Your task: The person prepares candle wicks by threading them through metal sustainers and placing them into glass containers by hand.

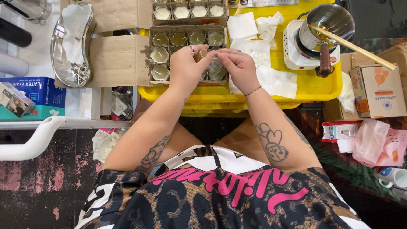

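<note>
The left hand point(185, 68) and right hand point(240, 68) meet over a cardboard box point(127, 59) of small glass candles point(160, 55), both grips pinched on one little jar point(200, 55) held between the fingertips. The step looks like fitting something small into it, which calls for steady fingers. Beneath the grip lies a yellow tray point(313, 87); right of it a pot point(328, 23) on a small heater; below, dark flooring.

Glossy yellow plastic tray point(313, 91), shiny metal pot point(328, 21)

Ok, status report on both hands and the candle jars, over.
Left hand and right hand together pinch a small glass jar. Below: cardboard divider box of filled jars. Nothing blocking.
</note>
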